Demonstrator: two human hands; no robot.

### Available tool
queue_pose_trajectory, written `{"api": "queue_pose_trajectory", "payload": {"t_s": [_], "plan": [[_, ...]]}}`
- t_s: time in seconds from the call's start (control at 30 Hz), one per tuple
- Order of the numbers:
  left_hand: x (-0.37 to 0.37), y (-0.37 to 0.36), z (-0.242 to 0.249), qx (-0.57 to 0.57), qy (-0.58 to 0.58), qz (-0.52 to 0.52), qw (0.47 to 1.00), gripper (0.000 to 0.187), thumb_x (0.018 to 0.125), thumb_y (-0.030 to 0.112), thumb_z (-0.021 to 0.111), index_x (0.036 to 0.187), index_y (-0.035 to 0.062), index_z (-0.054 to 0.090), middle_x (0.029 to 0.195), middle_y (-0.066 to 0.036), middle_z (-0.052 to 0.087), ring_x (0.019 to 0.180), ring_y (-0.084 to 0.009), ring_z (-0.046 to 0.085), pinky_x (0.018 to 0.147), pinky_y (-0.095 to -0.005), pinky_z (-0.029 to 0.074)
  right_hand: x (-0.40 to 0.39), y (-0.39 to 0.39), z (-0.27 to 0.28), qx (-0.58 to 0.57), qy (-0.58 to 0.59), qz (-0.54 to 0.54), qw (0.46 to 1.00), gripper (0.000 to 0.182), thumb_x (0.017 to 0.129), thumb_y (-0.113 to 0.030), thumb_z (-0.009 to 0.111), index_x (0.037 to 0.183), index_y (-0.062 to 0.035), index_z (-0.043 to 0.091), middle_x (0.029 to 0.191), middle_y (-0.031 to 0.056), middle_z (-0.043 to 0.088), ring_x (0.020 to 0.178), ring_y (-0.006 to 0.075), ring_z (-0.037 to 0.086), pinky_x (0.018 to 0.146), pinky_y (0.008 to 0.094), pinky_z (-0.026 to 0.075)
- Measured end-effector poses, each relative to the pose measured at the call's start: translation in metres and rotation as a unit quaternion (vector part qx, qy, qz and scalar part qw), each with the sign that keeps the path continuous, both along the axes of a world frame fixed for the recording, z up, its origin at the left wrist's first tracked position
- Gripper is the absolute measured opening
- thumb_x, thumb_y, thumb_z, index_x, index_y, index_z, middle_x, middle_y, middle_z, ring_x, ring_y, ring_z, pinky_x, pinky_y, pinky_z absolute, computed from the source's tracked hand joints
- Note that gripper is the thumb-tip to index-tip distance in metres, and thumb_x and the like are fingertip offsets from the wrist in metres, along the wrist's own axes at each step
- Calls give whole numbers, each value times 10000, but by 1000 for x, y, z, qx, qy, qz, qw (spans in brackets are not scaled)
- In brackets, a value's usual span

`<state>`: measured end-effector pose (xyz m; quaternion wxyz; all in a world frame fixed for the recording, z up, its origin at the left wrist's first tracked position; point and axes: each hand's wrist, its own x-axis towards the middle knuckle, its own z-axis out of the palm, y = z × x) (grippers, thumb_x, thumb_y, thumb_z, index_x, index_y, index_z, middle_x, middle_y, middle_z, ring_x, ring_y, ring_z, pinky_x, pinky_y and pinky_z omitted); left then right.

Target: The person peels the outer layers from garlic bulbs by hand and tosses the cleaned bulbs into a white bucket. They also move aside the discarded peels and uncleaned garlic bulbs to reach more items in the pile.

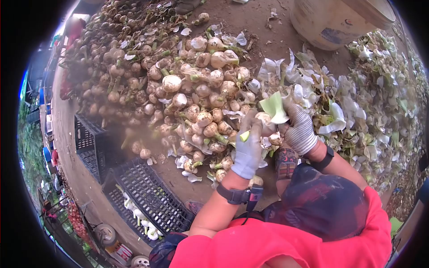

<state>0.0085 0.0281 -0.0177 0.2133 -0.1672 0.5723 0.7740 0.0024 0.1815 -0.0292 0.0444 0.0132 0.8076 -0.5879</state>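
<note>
My left hand (250,145), in a pale glove, curls around a round whitish garlic-like bulb (265,123) in front of me. A short cut green stem (244,136) shows against its fingers. My right hand (300,130), in a striped grey glove, is closed beside the same bulb. A broad pale-green leaf sheath (275,108) stands up at its fingertips; the exact grip is partly hidden. Just beyond the hands lies a large heap of soil-stained bulbs (204,119), several with green stems.
Papery peelings (362,120) cover the ground at right. A dirty white bucket (328,27) stands at the top right. Two black plastic crates sit left: an upright one (87,142) and a nearer one (154,194) with cleaned white bulbs. My knee (328,201) is close below my hands.
</note>
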Motion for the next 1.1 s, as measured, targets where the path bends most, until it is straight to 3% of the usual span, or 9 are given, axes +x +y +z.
{"api": "queue_pose_trajectory", "payload": {"t_s": [0.23, 0.4, 0.5, 0.6, 0.63, 0.73, 0.87, 1.0, 1.1], "plan": [[-7, -39, 13, -138, 325, -286, 891, 427, 905, 124, 497, 1292, -52, 463, 1386, -189, 408, 1222, -282, 470, 1001, -393, 393, -25, 17, -5, 48, 12, -33, 998, 428, 756, -47, 634, 1175, -23, 552, 1070, 180, 628, 1006, 277, 609, 882, 341, 471], [3, -33, 52, 188, 200, -146, 951, 426, 837, 126, 556, 1243, 0, 531, 1415, -197, 383, 1358, -309, 297, 1091, -404, 255, -14, 27, -28, 219, -92, 118, 964, 450, 770, -11, 526, 1218, -57, 535, 999, 222, 629, 944, 372, 605, 833, 422, 487], [-8, -43, 53, 274, 137, 1, 952, 380, 827, 119, 550, 1177, -26, 516, 1233, -179, 518, 1154, -278, 508, 974, -390, 415, 20, 54, -10, 169, -120, 404, 891, 627, 752, -54, 593, 1354, -89, 422, 1126, 226, 593, 1002, 373, 596, 904, 441, 461], [-19, -42, 33, 270, 63, 7, 961, 320, 815, 87, 524, 1105, -47, 518, 1039, -143, 617, 974, -242, 619, 860, -350, 505, 6, 58, 35, 321, 13, 192, 927, 803, 661, -71, 710, 1388, -79, 369, 1327, 192, 460, 1024, 338, 590, 898, 422, 475], [-18, -35, 29, 268, 57, -1, 962, 295, 828, 90, 512, 1092, -40, 526, 1035, -139, 616, 967, -236, 619, 856, -346, 505, -4, 58, 50, 40, -143, 96, 984, 791, 668, -42, 704, 1383, -52, 368, 1268, 165, 498, 936, 240, 616, 764, 334, 520], [-12, -13, 20, 243, 84, -2, 966, 233, 867, 101, 477, 1053, -18, 550, 1024, -128, 614, 945, -219, 619, 843, -334, 508, -13, 27, 85, -156, -241, 91, 954, 636, 697, -6, 686, 1290, -16, 456, 1085, 89, 564, 725, 101, 592, 557, 225, 486], [-15, 10, 26, 304, -70, 147, 939, 401, 951, 412, 470, 1140, 64, 532, 1107, -76, 582, 904, -192, 613, 850, -344, 494, -7, 12, 53, -47, 69, 142, 986, 254, 679, 61, 645, 906, -39, 589, 804, 52, 578, 730, 165, 590, 622, 291, 480], [-5, 2, -2, 423, -284, 110, 853, 428, 959, 425, 441, 1149, 54, 538, 1127, -94, 591, 1034, -208, 564, 906, -361, 464, -13, 2, 45, 92, 195, 271, 938, 311, 617, 25, 645, 911, -61, 586, 784, 107, 544, 739, 343, 558, 623, 421, 468], [-5, 1, -22, 434, -181, 116, 875, 483, 930, 438, 491, 1180, 26, 533, 1138, -111, 606, 1055, -256, 578, 966, -389, 442, -15, 4, 44, 110, 215, 258, 935, 330, 606, 24, 656, 919, -49, 581, 787, 111, 547, 739, 342, 558, 620, 426, 465]]}}
